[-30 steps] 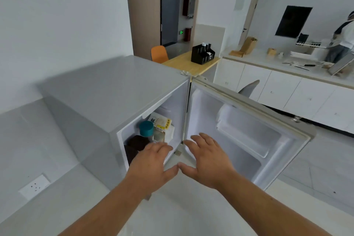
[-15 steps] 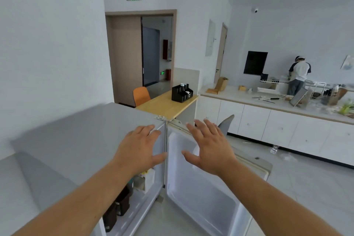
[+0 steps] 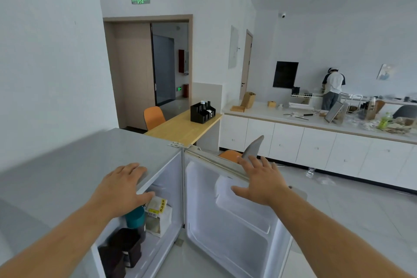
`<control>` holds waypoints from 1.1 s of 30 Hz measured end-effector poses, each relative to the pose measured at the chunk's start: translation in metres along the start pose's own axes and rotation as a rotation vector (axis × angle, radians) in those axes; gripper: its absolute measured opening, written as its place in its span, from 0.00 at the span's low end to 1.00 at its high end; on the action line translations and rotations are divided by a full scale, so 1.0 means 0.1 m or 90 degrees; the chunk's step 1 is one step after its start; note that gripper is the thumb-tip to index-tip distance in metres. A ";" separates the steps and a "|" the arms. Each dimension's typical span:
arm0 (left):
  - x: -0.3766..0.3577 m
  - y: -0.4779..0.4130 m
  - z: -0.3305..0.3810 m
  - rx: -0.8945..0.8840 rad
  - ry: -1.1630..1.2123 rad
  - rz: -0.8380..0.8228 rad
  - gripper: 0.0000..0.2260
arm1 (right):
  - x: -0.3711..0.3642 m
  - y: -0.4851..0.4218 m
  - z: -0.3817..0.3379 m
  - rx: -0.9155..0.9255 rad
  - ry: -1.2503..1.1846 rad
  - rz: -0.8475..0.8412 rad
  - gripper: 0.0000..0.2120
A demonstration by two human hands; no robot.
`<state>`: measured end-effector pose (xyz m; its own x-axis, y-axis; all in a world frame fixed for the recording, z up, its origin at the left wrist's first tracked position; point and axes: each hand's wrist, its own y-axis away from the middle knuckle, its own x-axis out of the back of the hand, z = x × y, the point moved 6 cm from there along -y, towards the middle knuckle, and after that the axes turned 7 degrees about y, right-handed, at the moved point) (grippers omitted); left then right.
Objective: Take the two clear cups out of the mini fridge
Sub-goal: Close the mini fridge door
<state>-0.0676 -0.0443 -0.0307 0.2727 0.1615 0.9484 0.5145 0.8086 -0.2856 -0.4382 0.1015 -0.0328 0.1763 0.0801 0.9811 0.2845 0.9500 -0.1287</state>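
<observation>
Two bare forearms reach forward from the bottom edge. The left hand (image 3: 123, 187) lies flat, palm down, on the front edge of the grey top of the mini fridge (image 3: 74, 171), fingers spread and the thumb hanging over the opening; it holds nothing. The right hand (image 3: 259, 181) is also open and empty, fingers wide, and it is over the top edge of the fridge door (image 3: 230, 221); I cannot tell if it touches the door.

The door stands open to the right and shows its white inner shelves. Inside the fridge, under the left hand, there is a teal lid (image 3: 135, 216), a white food package (image 3: 158, 214) with a yellow label, and in front of them some dark containers (image 3: 121, 248). The two clear cups I cannot find among these things; part of the inside is hidden by the left arm.

Behind the fridge is a wooden table (image 3: 182, 127) with a black organiser (image 3: 202, 112) on it and an orange chair (image 3: 154, 117) beside it. Further right a long white counter (image 3: 293, 119) carries many small objects, and at the far end another person (image 3: 332, 88) stands with the back to the camera
</observation>
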 end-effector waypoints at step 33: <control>-0.02 -0.06 -0.11 0.052 0.088 0.054 0.17 | 0.18 0.40 -0.64 0.096 -0.046 0.021 0.14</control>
<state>-0.0624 -0.0558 -0.0328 0.4244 0.1570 0.8918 0.4189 0.8391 -0.3471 -0.3634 0.1214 -0.0298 0.1142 0.1285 0.9851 0.1342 0.9805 -0.1434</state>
